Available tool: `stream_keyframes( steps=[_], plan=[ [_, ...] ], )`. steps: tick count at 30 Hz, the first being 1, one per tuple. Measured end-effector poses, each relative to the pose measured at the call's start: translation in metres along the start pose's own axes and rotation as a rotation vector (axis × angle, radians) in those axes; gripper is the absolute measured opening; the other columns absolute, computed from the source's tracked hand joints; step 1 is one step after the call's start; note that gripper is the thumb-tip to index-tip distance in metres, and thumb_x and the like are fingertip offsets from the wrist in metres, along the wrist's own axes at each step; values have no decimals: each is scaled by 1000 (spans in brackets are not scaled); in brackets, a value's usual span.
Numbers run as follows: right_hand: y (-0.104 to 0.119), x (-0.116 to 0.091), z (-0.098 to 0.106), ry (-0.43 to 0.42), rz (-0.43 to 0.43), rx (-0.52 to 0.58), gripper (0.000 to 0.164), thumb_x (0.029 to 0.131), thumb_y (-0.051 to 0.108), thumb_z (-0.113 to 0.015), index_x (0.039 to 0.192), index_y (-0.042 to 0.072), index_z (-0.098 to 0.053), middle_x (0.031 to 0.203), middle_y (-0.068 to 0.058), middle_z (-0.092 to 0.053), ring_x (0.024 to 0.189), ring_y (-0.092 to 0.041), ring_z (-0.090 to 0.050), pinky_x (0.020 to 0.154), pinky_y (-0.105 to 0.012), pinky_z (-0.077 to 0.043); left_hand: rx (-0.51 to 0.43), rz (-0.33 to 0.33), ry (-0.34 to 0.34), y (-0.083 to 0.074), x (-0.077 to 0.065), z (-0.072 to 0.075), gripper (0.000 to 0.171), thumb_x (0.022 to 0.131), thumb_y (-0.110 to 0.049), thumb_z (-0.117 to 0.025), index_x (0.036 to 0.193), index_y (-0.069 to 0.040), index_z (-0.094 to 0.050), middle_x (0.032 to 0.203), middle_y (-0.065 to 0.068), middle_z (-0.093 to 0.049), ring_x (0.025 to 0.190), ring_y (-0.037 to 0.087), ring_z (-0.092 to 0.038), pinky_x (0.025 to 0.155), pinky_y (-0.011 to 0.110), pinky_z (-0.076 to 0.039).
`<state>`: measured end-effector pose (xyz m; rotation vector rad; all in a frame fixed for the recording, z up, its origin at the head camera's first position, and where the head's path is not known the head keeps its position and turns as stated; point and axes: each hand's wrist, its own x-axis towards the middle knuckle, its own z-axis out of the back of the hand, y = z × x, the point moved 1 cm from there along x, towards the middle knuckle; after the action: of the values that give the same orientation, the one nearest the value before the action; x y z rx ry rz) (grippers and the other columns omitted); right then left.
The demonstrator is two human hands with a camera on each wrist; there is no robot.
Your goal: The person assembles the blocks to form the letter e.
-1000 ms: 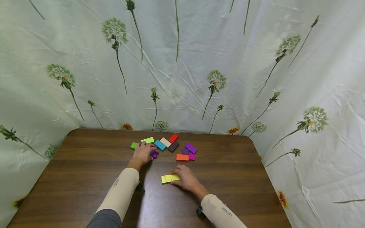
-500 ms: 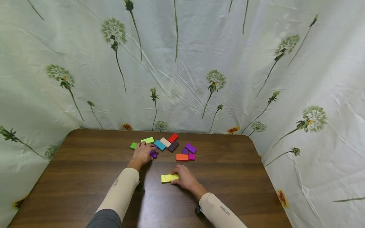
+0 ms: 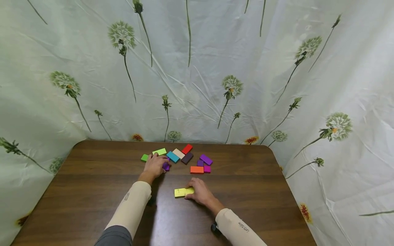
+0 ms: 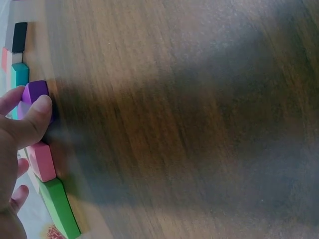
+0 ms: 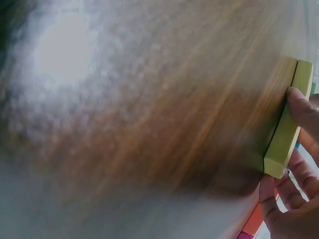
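A yellow block (image 3: pixel 180 193) lies flat on the table, and my right hand (image 3: pixel 200 192) holds it by its right part. In the right wrist view, the thumb (image 5: pixel 299 107) presses one long side of it, with other fingers at its end and far side. My left hand (image 3: pixel 155 165) is at the left of the block group, with a purple block (image 3: pixel 166 166) partly covered by it. The left wrist view has thumb and forefinger pinching this purple block (image 4: pixel 36 89). Beside it are a pink block (image 4: pixel 42 162) and a green block (image 4: pixel 60 206).
Lime (image 3: pixel 159 151), teal (image 3: pixel 173 156), beige (image 3: pixel 178 153), dark (image 3: pixel 187 158) and red (image 3: pixel 187 148) blocks lie near the back edge. To their right sit an orange block (image 3: pixel 197 170), a magenta block (image 3: pixel 207 169) and purple blocks (image 3: pixel 206 159). A flowered curtain hangs behind the brown table (image 3: pixel 101 191).
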<state>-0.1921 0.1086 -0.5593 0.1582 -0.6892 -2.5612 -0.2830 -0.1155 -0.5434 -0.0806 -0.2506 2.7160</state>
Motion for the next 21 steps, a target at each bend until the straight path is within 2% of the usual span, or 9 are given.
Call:
stream_keyframes(
  steps=[6,10,14,17,21],
  plan=[
    [-1,2,0,5,-8,20,30,73,25,-84,97,10,-74,86,5,-59,82,-10,-52,77,-27,-43,3,-51,-10,2,0,0,33,74,-17,-82,105,-21,-72,127,9,-60,112,36,-47,88,53,-34],
    [3,3,-1,9,-12,31,30,72,23,-85,96,8,-75,85,5,-59,79,-9,-52,75,-26,-43,-8,-89,-19,5,-7,3,32,75,-19,-81,104,-18,-71,121,11,-60,109,35,-48,92,56,-34],
    [4,4,-1,10,-13,40,30,72,23,-85,95,7,-75,84,5,-59,78,-9,-52,74,-25,-43,-14,-109,-8,6,-14,4,33,78,-25,-79,108,-16,-69,117,12,-59,108,34,-48,91,54,-36],
    [4,4,0,10,-14,42,31,72,23,-85,95,7,-74,84,4,-59,78,-9,-52,74,-25,-43,-38,-115,8,5,-19,8,36,79,-29,-78,111,-15,-68,112,12,-57,104,33,-51,88,50,-40],
    [1,3,0,11,-24,38,30,71,23,-85,94,7,-73,86,3,-59,80,-11,-53,76,-27,-45,-123,-105,36,3,-27,14,40,78,-30,-79,114,-15,-67,113,14,-52,96,31,-56,82,47,-46]
  ],
)
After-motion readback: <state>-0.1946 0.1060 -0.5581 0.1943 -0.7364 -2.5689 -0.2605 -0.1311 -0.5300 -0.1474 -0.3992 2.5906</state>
